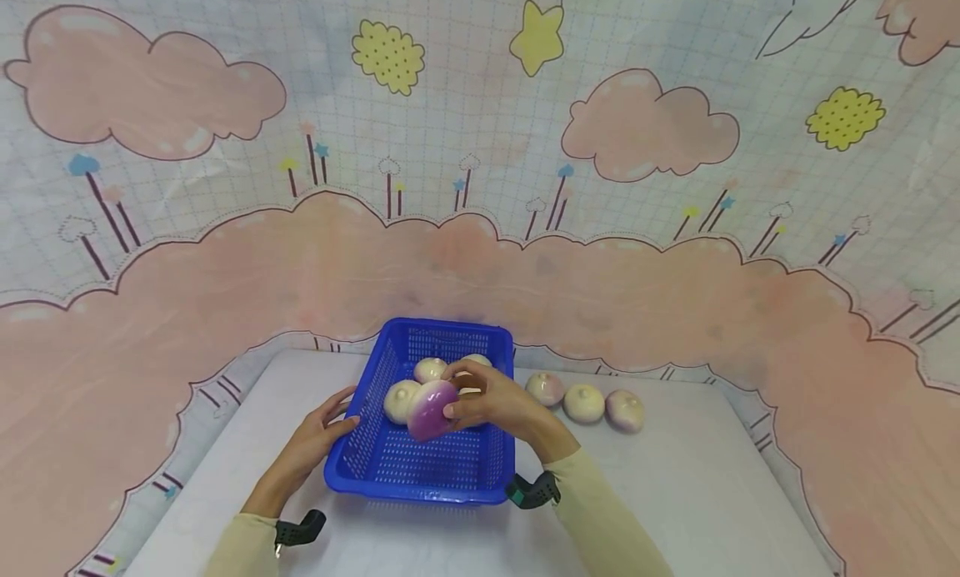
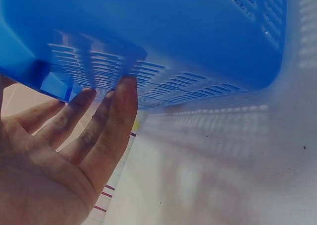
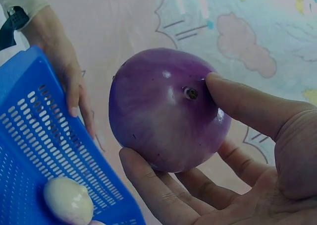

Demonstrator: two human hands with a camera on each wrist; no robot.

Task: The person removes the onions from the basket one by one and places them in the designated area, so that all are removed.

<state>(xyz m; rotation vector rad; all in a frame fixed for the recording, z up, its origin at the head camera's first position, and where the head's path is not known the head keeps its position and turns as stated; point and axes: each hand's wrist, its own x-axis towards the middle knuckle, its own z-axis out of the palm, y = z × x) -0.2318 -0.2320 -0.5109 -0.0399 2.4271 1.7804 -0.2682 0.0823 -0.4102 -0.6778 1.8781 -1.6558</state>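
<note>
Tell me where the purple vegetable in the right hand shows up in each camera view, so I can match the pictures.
Head: the purple vegetable is below and slightly left of centre, in the right hand.
Left wrist: not visible.
Right wrist: near the centre, large.
Shared landmark: the blue basket, also across the left wrist view's top and the right wrist view's lower left.

Inscriptions, labels, brands, numbers: none legible on the blue basket point(image 1: 420, 494), the purple-and-white vegetable point(image 1: 432, 412), the row of pale vegetables point(image 1: 584, 403) or the dark wrist devices point(image 1: 536, 491). Printed backdrop point(image 1: 465, 268): pictorial motifs (clouds and stars among them), no readable lettering.
</note>
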